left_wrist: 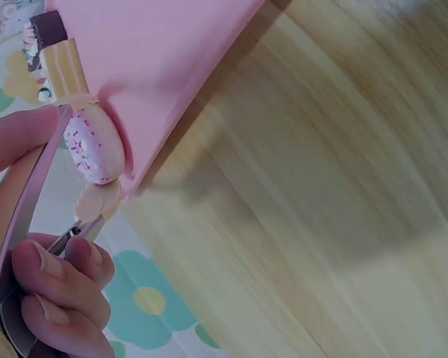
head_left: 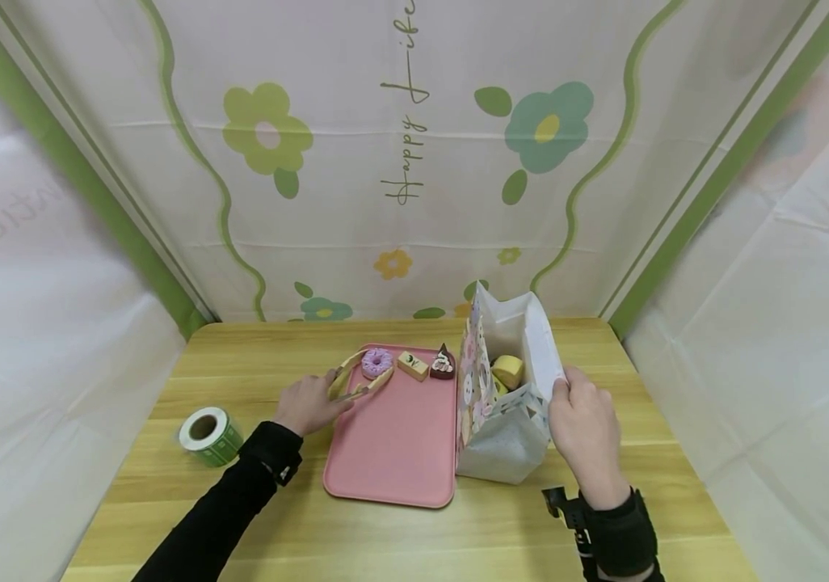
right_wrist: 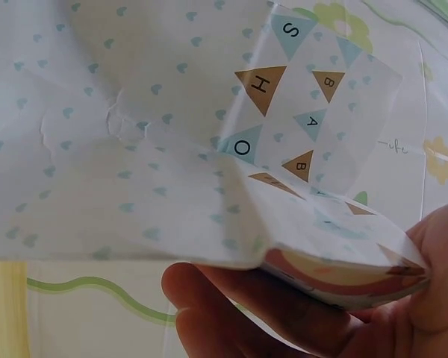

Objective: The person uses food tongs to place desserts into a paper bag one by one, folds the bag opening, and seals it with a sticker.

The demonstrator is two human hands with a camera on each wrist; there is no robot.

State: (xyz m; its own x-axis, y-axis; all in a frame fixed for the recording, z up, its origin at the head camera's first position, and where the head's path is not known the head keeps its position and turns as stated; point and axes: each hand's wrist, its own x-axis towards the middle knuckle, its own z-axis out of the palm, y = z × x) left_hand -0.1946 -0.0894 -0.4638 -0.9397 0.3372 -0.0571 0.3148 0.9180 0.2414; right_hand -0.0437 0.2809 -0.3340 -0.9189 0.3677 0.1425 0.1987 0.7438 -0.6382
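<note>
My left hand (head_left: 307,404) holds a pair of tongs (head_left: 378,382) at the far left corner of the pink tray (head_left: 393,465). The tong tips stand on either side of a purple-iced donut (left_wrist: 93,145) with sprinkles; whether they press on it I cannot tell. Beside the donut lie a small rectangular cake (head_left: 412,365) and a chocolate cake slice (head_left: 443,366). With my right hand (head_left: 585,424) I pinch the rim of an upright, open-topped paper bag (head_left: 502,453). Yellow cake pieces (head_left: 507,370) lie inside it, partly hidden by its wall.
A roll of green-and-white labels (head_left: 214,436) stands left of my left forearm on the wooden table (head_left: 291,517). The bag stands close against the tray's right edge. A flower-printed cloth (head_left: 400,226) hangs behind the table, and white cloth encloses both sides.
</note>
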